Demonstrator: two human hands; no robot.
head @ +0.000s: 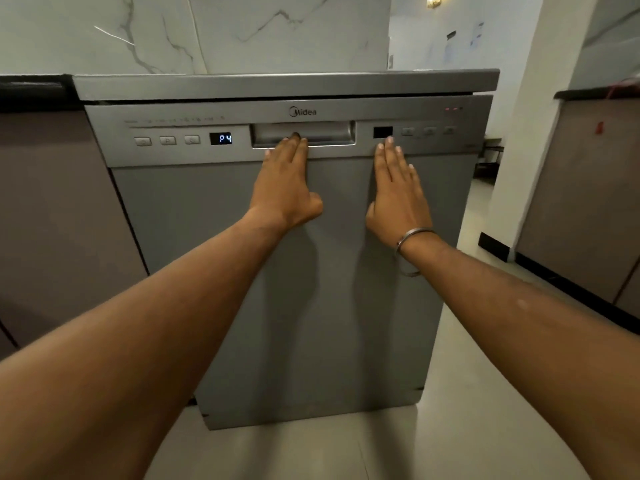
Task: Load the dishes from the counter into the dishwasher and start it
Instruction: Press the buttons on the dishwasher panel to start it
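We face a grey dishwasher (311, 271) with its door closed, standing on a pale tiled floor (467, 410). Both of our bare arms reach forward to it. Our left hand (284, 188) lies flat on the door, fingers straight and together, holding nothing; its fingertips reach the lower lip of the recessed handle (322, 131) at the middle of the control strip along the door's top edge. Our right hand (398, 192) also lies flat and holds nothing, fingers straight, their tips touching the strip just below a small dark window (382, 132). A metal bracelet (412, 237) circles the right wrist.

On the strip, left of the handle, a lit display (220, 138) reads P4, with three buttons (168, 140) beside it towards the left corner. Three more buttons (429, 130) sit towards the right corner, under small red lights (453, 108).

A brown cabinet (59, 209) with a dark counter (34, 90) touches the dishwasher's left side. Marble wall panels (207, 32) rise behind. To the right, well apart, stand a white pillar (533, 116) and another brown cabinet (588, 202). No dishes are in view.
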